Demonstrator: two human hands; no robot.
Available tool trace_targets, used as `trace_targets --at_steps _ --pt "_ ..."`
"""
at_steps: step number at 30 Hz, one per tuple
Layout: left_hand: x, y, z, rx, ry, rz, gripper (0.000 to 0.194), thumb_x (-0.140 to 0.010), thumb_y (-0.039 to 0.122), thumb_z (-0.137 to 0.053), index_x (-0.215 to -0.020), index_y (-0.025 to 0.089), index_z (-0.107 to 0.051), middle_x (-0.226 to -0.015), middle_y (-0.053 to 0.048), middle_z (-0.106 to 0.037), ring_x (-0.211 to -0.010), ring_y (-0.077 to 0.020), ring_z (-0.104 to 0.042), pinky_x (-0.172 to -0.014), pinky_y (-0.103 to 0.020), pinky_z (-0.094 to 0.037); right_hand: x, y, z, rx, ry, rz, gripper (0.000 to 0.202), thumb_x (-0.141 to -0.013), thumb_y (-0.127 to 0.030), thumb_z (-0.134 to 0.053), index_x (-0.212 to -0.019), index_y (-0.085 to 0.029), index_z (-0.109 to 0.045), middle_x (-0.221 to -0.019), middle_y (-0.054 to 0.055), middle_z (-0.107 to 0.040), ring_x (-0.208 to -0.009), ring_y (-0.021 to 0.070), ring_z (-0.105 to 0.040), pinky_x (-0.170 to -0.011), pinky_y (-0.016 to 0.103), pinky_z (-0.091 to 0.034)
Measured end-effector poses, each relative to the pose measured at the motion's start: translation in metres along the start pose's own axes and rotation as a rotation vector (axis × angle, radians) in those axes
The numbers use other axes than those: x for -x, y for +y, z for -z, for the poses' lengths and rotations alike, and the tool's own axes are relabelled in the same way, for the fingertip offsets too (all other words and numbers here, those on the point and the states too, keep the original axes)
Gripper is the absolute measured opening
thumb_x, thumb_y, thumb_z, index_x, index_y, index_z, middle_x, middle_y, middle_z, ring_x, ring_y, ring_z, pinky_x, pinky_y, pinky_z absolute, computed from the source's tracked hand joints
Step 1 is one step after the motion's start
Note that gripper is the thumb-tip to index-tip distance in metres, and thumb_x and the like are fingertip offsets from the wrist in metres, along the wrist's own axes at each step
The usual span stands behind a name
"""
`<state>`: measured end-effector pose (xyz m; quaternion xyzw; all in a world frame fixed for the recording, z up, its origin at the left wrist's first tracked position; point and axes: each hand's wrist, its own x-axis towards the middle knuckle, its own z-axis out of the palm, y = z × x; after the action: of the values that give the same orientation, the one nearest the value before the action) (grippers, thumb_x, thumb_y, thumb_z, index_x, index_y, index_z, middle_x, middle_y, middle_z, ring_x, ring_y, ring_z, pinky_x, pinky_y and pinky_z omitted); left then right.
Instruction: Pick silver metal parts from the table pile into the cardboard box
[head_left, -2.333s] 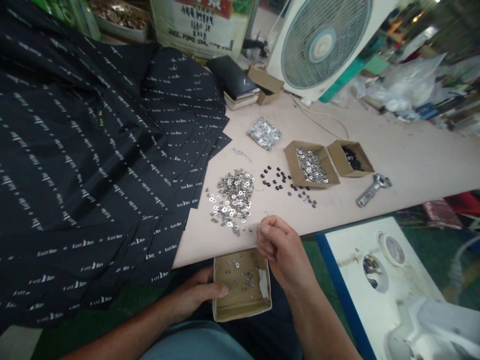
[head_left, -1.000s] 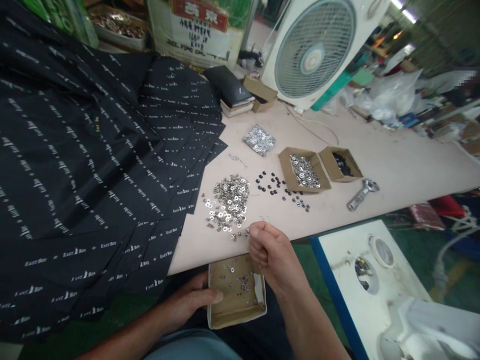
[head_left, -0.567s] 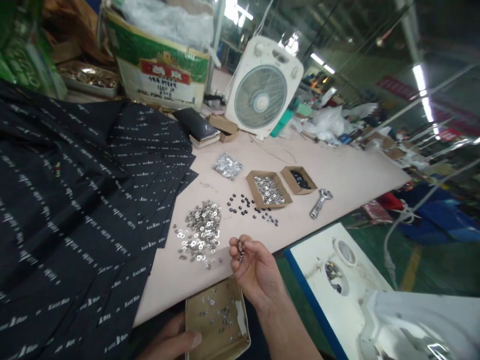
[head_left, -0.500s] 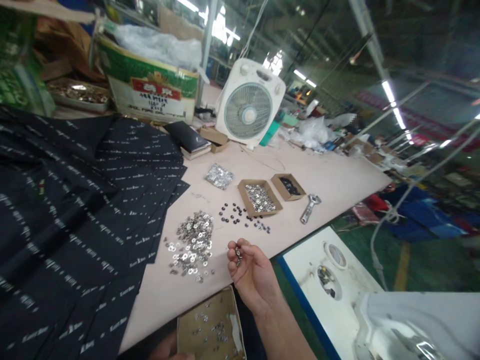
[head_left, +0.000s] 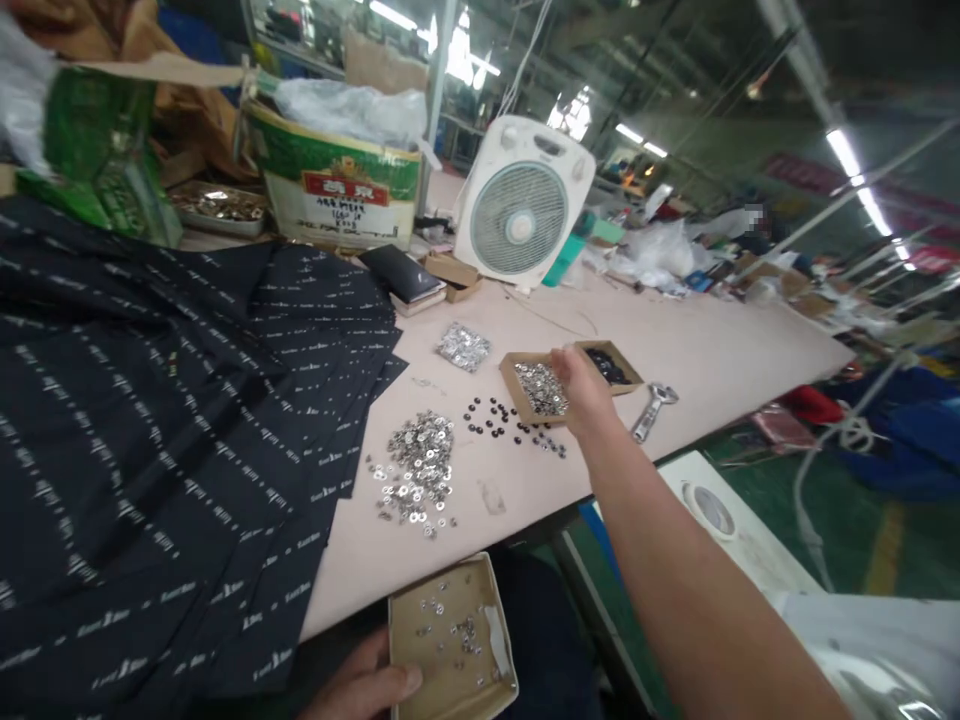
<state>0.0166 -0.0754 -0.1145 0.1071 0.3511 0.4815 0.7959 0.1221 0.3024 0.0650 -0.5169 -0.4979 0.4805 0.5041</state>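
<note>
My left hand (head_left: 375,680) grips a shallow cardboard box (head_left: 450,690) by its left side, thumb over the rim. Scattered small metal snap parts (head_left: 466,635) lie inside this box. My right hand (head_left: 583,388) is stretched out over the right side of a small cardboard box (head_left: 512,375) filled with silvery snap parts (head_left: 540,388). Its fingers are mostly hidden behind the hand, so I cannot tell whether they grip the wall or hold parts. Beside it sits a second small box (head_left: 634,378) with black parts (head_left: 606,366).
A pile of metal snap parts (head_left: 420,465), loose black caps (head_left: 491,415), a bag of parts (head_left: 463,346) and a metal tool (head_left: 655,410) lie on the table (head_left: 720,340). Dark printed fabric (head_left: 187,450) covers the left. A fan (head_left: 519,215) and large carton (head_left: 337,205) stand behind.
My right hand has moved from near the table's front edge, where it held small metal parts, forward to the boxes. The view has shifted, bringing more of my left hand and its box into sight.
</note>
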Motion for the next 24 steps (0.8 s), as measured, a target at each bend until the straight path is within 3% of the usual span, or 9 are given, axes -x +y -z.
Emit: trace_targets --at_steps 2,3,6,8,11,15,24 --pt "0.001 -0.002 0.001 0.030 0.021 -0.048 0.065 -0.072 0.044 -0.085 -0.131 0.020 -0.074 -0.136 -0.015 -0.075 -0.134 -0.0463 -0.061 -0.121 -0.065 -0.036 0.022 0.007 0.002 0.110 -0.022 0.094 0.019 -0.082 -0.038 -0.078 -0.087 -0.019 -0.075 -0.098 0.004 -0.076 -0.111 0.0248 -0.063 -0.102 0.036 -0.045" --pt "0.000 -0.002 0.002 0.029 0.030 -0.070 0.061 -0.074 0.041 -0.084 -0.130 0.019 -0.074 -0.135 -0.015 -0.075 -0.132 -0.0450 -0.063 -0.120 -0.063 -0.038 0.039 0.011 0.005 0.253 -0.044 0.216 0.022 -0.086 -0.038 -0.074 -0.096 -0.020 -0.078 -0.103 0.004 -0.077 -0.111 0.0253 -0.064 -0.103 0.038 -0.045" --pt "-0.001 0.000 0.004 0.002 0.016 -0.113 0.055 -0.079 0.032 -0.078 -0.132 0.019 -0.073 -0.136 -0.014 -0.075 -0.130 -0.0411 -0.065 -0.118 -0.059 -0.042 0.103 0.029 0.019 0.576 -0.228 0.463 0.023 -0.094 -0.037 -0.067 -0.108 -0.022 -0.078 -0.103 0.006 -0.077 -0.095 0.0230 -0.068 -0.090 0.039 -0.051" --pt "-0.001 0.001 0.005 -0.010 -0.005 -0.117 0.054 -0.082 0.029 -0.076 -0.135 0.018 -0.071 -0.136 -0.014 -0.075 -0.129 -0.0401 -0.066 -0.117 -0.057 -0.044 0.146 0.042 0.026 0.654 -0.469 0.490 0.015 -0.095 -0.030 -0.066 -0.098 -0.021 -0.078 -0.094 0.005 -0.075 -0.080 0.0194 -0.067 -0.074 0.034 -0.053" --pt "-0.001 0.002 0.005 0.001 -0.021 -0.102 0.057 -0.084 0.025 -0.073 -0.140 0.019 -0.067 -0.139 -0.013 -0.073 -0.133 -0.0374 -0.064 -0.120 -0.054 -0.041 0.192 0.060 0.030 0.687 -0.601 0.471 0.011 -0.095 -0.023 -0.067 -0.098 -0.021 -0.077 -0.090 0.005 -0.071 -0.074 0.0177 -0.065 -0.070 0.032 -0.053" --pt "-0.002 0.004 0.003 0.000 -0.029 -0.094 0.059 -0.083 0.024 -0.073 -0.141 0.018 -0.066 -0.140 -0.012 -0.073 -0.133 -0.0379 -0.063 -0.120 -0.055 -0.041 0.211 0.074 0.023 0.755 -0.594 0.523 0.011 -0.094 -0.023 -0.070 -0.102 -0.021 -0.076 -0.090 0.005 -0.070 -0.084 0.0212 -0.067 -0.077 0.034 -0.053" --pt "0.001 0.008 0.003 -0.028 -0.004 -0.099 0.057 -0.081 0.027 -0.074 -0.138 0.017 -0.069 -0.136 -0.011 -0.075 -0.128 -0.0379 -0.065 -0.117 -0.054 -0.043 0.213 0.075 0.010 0.837 -0.635 0.589 0.008 -0.095 -0.020 -0.070 -0.095 -0.024 -0.076 -0.083 0.002 -0.067 -0.079 0.0197 -0.065 -0.073 0.032 -0.050"
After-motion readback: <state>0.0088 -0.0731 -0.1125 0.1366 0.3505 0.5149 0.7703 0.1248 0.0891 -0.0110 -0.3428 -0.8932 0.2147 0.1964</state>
